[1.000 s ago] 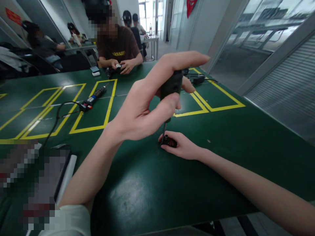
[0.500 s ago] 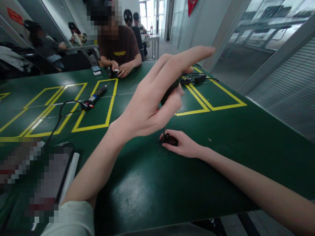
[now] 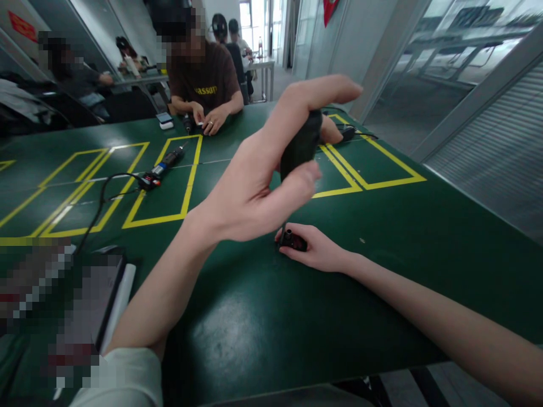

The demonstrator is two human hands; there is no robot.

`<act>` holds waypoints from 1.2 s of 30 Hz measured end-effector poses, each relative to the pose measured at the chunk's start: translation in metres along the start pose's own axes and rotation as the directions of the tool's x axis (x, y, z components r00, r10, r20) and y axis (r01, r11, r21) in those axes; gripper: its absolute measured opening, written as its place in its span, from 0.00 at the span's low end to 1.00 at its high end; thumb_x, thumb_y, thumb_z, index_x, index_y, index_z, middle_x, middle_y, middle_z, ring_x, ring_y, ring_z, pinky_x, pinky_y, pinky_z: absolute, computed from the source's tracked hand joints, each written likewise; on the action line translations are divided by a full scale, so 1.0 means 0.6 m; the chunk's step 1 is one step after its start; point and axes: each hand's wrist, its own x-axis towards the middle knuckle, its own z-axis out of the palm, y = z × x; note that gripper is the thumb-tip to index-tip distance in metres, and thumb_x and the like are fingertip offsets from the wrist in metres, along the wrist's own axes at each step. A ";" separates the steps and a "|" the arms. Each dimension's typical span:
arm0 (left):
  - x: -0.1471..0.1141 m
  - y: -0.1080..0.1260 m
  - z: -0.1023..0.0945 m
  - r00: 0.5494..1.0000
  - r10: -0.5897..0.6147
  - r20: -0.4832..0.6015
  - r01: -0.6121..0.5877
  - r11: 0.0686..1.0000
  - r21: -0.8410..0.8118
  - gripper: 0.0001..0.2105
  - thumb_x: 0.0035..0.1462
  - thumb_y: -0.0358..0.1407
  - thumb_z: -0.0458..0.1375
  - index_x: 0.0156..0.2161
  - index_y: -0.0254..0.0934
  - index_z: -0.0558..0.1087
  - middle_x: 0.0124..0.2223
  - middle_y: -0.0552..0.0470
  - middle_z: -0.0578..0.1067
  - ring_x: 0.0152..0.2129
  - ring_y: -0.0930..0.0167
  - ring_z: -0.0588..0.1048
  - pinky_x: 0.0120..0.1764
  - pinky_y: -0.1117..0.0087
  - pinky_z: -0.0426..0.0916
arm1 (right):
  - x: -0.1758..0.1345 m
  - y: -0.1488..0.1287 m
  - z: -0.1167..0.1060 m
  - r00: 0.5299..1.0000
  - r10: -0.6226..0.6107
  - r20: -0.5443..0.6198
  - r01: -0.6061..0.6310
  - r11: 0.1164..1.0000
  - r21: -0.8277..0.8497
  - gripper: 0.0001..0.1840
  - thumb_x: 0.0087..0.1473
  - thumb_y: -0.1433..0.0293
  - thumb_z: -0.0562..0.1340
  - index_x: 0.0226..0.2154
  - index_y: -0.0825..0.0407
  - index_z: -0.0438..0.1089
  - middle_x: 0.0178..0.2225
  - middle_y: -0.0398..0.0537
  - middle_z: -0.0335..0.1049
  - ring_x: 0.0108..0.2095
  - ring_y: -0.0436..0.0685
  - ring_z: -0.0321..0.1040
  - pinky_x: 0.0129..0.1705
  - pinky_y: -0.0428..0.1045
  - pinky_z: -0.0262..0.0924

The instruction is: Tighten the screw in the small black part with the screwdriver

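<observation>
My left hand (image 3: pixel 263 164) is raised over the table with a screwdriver (image 3: pixel 300 148) in it. Thumb and fingers surround the dark, thick handle, while the index finger reaches out past it. From the handle a thin shaft runs straight down to a small black part (image 3: pixel 296 241), whose exact kind I cannot make out. My right hand (image 3: pixel 316 246) rests on the table, its thumb and fingers closed around that part. On the part's upper side a short round stub sticks up beside the shaft tip. The tip's exact contact point is too small to tell.
A corded electric screwdriver (image 3: pixel 167 163) lies beyond my left arm on the green table (image 3: pixel 237 339). Dark cables (image 3: pixel 350 133) lie at the far right. A blurred-out device (image 3: pixel 95 299) sits at the near left. Across the table a person (image 3: pixel 206 79) handles small things.
My left hand has turned about the screwdriver handle; its fingers have shifted and bent, showing more of the handle. My right hand and the black part have stayed in place.
</observation>
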 end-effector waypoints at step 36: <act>-0.003 -0.010 0.020 0.999 0.015 0.035 -0.019 0.994 0.110 0.21 0.74 0.43 0.42 0.69 0.47 0.55 0.68 0.46 0.67 0.43 0.69 0.83 0.44 0.67 0.78 | 0.001 -0.002 -0.003 1.000 0.009 0.010 -0.009 1.000 -0.003 0.10 0.62 0.62 0.65 0.41 0.51 0.73 0.36 0.48 0.77 0.33 0.56 0.71 0.35 0.50 0.65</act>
